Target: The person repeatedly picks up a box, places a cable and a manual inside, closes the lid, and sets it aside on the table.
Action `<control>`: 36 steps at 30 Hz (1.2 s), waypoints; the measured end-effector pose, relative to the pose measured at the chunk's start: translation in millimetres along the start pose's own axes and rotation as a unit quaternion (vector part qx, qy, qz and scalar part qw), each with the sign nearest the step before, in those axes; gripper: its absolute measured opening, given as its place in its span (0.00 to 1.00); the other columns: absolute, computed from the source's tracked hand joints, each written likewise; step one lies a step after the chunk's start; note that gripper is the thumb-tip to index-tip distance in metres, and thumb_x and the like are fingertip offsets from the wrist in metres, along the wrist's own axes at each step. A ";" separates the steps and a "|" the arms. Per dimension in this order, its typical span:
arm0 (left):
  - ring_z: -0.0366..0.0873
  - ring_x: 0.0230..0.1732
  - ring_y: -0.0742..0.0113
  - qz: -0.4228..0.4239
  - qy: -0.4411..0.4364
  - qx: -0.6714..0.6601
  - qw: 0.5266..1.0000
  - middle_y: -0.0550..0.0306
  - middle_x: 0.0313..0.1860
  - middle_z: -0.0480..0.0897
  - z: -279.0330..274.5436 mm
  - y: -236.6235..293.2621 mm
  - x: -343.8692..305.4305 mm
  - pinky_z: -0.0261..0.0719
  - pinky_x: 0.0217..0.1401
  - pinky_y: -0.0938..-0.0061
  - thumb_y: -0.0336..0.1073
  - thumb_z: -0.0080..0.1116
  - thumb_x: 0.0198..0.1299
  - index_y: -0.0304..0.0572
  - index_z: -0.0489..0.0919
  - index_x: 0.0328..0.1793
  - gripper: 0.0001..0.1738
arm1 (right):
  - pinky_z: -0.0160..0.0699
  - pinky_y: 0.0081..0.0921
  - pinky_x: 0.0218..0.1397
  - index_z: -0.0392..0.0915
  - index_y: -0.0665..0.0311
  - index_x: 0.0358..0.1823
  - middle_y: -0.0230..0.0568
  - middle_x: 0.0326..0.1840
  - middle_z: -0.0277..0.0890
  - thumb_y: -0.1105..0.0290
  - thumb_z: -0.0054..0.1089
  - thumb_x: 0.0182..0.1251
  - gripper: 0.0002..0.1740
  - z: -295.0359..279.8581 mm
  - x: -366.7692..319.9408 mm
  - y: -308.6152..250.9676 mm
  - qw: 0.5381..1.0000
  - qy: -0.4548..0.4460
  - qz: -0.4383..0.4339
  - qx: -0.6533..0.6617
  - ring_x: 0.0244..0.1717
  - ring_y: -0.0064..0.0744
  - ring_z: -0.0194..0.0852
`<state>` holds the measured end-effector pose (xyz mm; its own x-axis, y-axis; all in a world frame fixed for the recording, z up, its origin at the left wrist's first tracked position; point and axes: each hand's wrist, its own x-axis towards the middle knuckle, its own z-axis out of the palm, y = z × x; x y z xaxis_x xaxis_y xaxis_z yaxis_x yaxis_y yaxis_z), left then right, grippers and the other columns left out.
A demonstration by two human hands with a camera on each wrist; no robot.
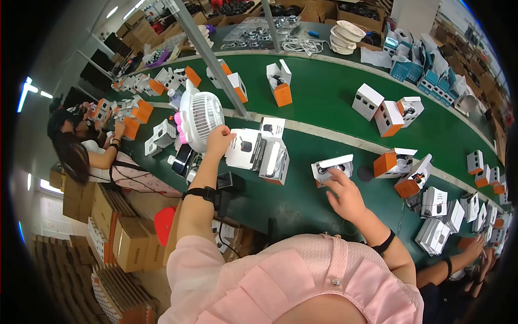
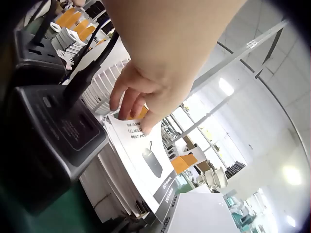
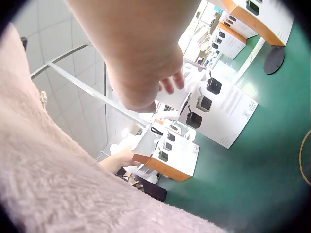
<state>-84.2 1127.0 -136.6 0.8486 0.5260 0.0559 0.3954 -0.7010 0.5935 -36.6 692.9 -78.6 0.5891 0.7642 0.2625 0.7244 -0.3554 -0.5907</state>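
My left hand (image 1: 218,141) pinches the upper corner of a user manual (image 2: 145,158) with a speaker picture on its cover. This manual lies on top of a stack of the same booklets, and its corner bends up at the fingers. To the right, my right hand (image 1: 348,198) is at a white speaker box (image 3: 221,109) with its lid flap raised. The fingers lie loosely bent at the box's open top, fingertips right at the flap. Another open white box (image 1: 276,162) stands beside the manuals, between the two hands.
A white fan (image 1: 206,121) stands just beyond my left hand, and a black plug block (image 2: 58,141) sits near that wrist. Orange and white boxes (image 1: 396,163), manual stacks (image 1: 433,235) and a dark disc (image 3: 274,60) lie rightward. People work on both sides; a metal post (image 1: 208,54) rises ahead.
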 end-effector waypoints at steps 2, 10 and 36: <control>0.77 0.30 0.52 0.004 0.025 -0.004 1.000 0.49 0.27 0.79 -3.0 7.3 1.2 0.72 0.35 0.63 0.40 0.63 0.52 0.39 0.77 0.33 0.12 | 0.75 0.38 0.51 0.78 0.63 0.42 0.45 0.58 0.69 0.76 0.61 0.50 0.14 -0.5 -2.8 -0.7 0.999 -0.030 0.013 0.008 0.49 0.45 0.75; 0.78 0.36 0.45 0.084 0.049 0.126 0.987 0.45 0.37 0.81 -11.2 12.3 1.0 0.74 0.39 0.57 0.38 0.54 0.59 0.41 0.80 0.34 0.09 | 0.77 0.37 0.46 0.79 0.63 0.37 0.43 0.55 0.71 0.76 0.61 0.52 0.10 -4.1 -6.0 -9.2 0.999 -0.045 -0.020 0.019 0.43 0.44 0.77; 0.82 0.34 0.61 -0.072 -0.297 -0.522 0.796 0.48 0.39 0.81 5.1 209.6 -123.1 0.80 0.33 0.71 0.39 0.50 0.67 0.39 0.70 0.55 0.16 | 0.76 0.16 0.29 0.78 0.64 0.54 0.36 0.37 0.81 0.78 0.50 0.67 0.16 -41.5 11.5 -16.2 0.839 -0.112 0.310 0.433 0.33 0.19 0.79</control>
<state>-104.0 912.9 -23.2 0.9601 0.0274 -0.2782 0.2584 0.2924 0.9207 -26.7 685.1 -34.4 0.6034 0.6942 -0.3924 -0.2854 -0.2715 -0.9192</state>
